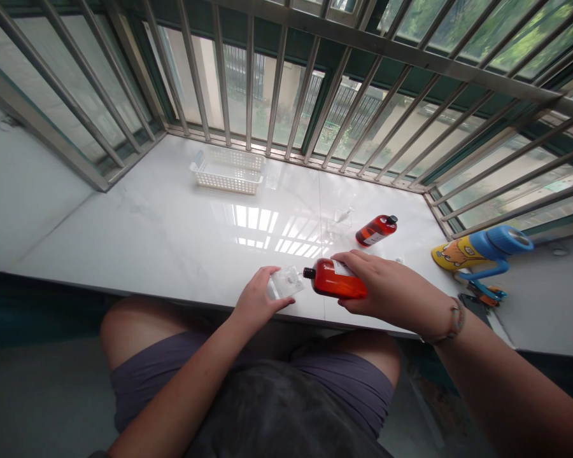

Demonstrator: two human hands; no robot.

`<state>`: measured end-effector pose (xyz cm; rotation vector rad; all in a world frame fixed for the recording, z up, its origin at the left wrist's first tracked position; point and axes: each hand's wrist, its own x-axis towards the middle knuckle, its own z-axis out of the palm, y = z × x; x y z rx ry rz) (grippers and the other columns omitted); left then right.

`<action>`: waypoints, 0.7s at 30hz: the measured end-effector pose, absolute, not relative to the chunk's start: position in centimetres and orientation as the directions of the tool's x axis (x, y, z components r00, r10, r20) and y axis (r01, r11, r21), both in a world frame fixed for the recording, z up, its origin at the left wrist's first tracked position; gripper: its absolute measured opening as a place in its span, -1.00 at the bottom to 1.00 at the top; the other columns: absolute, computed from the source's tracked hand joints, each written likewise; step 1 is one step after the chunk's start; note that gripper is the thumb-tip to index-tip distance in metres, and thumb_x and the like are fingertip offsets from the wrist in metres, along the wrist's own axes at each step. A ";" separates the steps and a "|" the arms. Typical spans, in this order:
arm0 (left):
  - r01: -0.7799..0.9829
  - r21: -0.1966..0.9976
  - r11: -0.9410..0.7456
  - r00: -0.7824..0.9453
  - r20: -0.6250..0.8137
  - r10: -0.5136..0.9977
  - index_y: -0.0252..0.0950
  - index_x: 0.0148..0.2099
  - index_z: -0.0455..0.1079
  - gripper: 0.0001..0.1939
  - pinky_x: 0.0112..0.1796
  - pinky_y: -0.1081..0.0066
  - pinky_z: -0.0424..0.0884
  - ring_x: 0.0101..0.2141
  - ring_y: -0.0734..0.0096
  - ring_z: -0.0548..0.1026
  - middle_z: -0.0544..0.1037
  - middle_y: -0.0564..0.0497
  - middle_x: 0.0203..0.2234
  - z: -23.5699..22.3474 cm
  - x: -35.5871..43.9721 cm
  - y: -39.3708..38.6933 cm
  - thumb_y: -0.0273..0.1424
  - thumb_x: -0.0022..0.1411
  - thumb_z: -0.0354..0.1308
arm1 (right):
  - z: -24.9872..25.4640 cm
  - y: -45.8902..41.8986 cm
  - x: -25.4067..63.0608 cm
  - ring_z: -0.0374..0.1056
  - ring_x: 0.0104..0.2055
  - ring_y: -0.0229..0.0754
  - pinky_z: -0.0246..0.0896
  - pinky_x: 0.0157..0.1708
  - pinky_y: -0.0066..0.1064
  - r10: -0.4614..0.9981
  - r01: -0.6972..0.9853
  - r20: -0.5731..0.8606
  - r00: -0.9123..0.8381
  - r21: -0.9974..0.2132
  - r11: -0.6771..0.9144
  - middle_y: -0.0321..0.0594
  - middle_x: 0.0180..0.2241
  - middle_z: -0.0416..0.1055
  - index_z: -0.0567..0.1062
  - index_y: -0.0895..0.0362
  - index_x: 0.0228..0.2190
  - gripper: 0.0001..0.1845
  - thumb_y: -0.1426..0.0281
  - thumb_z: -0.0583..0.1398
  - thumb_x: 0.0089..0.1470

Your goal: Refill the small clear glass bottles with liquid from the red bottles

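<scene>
My left hand (260, 299) holds a small clear plastic pouch (286, 284) at the front edge of the white marble counter (143, 235). My right hand (391, 292) grips a red-amber plastic bottle (339, 280), which lies on its side with a white label. Its black neck (308, 273) points left, almost touching the pouch. A second red-amber bottle (376, 230) with a black cap lies on the counter beyond my right hand. Behind it stands a small transparent plastic piece (341, 219).
A white plastic basket (226, 168) stands against the window at the back of the counter. Steel window bars (277, 83) run along the far side. A blue and yellow cartoon-printed object (482, 251) and a small orange-blue item (487, 292) sit at the right.
</scene>
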<state>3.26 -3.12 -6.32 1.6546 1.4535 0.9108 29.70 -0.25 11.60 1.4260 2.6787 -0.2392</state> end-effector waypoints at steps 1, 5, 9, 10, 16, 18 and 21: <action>0.469 0.879 -0.084 0.105 0.039 0.994 -0.15 0.15 0.37 -0.32 0.15 0.07 0.49 0.10 0.05 0.54 0.54 -0.04 0.07 -6.3 3.3 -3.1 -0.32 0.02 0.57 | 11.6 -0.3 29.7 0.56 -0.02 0.14 0.42 -0.18 -0.18 0.816 0.831 -0.161 -0.555 -0.093 0.548 -0.01 0.12 0.52 0.38 0.04 0.19 -0.31 0.22 0.38 0.05; 0.472 0.877 -0.088 0.105 0.044 0.994 -0.15 0.15 0.37 -0.31 0.15 0.07 0.48 0.10 0.05 0.54 0.54 -0.05 0.07 -6.3 3.3 -3.1 -0.32 0.02 0.57 | 11.7 -0.3 29.6 0.55 -0.02 0.15 0.42 -0.17 -0.16 0.818 0.836 -0.173 -0.549 -0.087 0.542 0.01 0.13 0.52 0.38 0.06 0.19 -0.31 0.22 0.38 0.05; 0.473 0.877 -0.079 0.105 0.033 0.994 -0.16 0.15 0.36 -0.32 0.15 0.07 0.48 0.10 0.06 0.54 0.54 -0.05 0.07 -6.4 3.3 -3.1 -0.32 0.03 0.57 | 11.6 -0.3 29.6 0.55 -0.01 0.14 0.41 -0.17 -0.18 0.814 0.831 -0.171 -0.555 -0.080 0.550 0.00 0.13 0.52 0.37 0.06 0.19 -0.30 0.22 0.38 0.06; 0.471 0.879 -0.078 0.105 0.032 0.994 -0.16 0.15 0.36 -0.32 0.15 0.07 0.48 0.10 0.06 0.54 0.54 -0.05 0.08 -6.4 3.3 -3.1 -0.31 0.03 0.57 | 11.6 -0.3 29.7 0.55 -0.01 0.14 0.41 -0.17 -0.18 0.814 0.830 -0.165 -0.558 -0.082 0.552 0.00 0.13 0.52 0.37 0.05 0.19 -0.30 0.23 0.39 0.05; 0.463 0.882 -0.085 0.108 0.040 0.993 -0.15 0.15 0.36 -0.31 0.16 0.06 0.47 0.11 0.05 0.53 0.54 -0.05 0.07 -6.5 3.2 -3.1 -0.32 0.03 0.57 | 11.5 -0.3 29.7 0.56 -0.03 0.13 0.42 -0.17 -0.17 0.808 0.824 -0.161 -0.567 -0.093 0.560 0.01 0.12 0.52 0.37 0.05 0.18 -0.33 0.23 0.38 0.07; 0.463 0.882 -0.086 0.106 0.041 0.993 -0.15 0.15 0.36 -0.31 0.16 0.06 0.47 0.11 0.05 0.53 0.54 -0.05 0.07 -6.6 3.2 -3.1 -0.32 0.03 0.57 | 11.4 -0.3 29.8 0.56 -0.03 0.14 0.42 -0.18 -0.16 0.809 0.825 -0.158 -0.565 -0.094 0.558 0.02 0.13 0.52 0.38 0.05 0.18 -0.32 0.22 0.38 0.06; 0.458 0.885 -0.086 0.106 0.042 0.993 -0.14 0.14 0.36 -0.32 0.15 0.05 0.48 0.10 0.04 0.54 0.54 -0.05 0.07 -6.6 3.2 -3.1 -0.31 0.03 0.57 | 11.4 -0.3 29.8 0.55 -0.03 0.15 0.43 -0.18 -0.15 0.814 0.828 -0.153 -0.561 -0.093 0.553 0.02 0.13 0.52 0.38 0.05 0.19 -0.31 0.22 0.38 0.06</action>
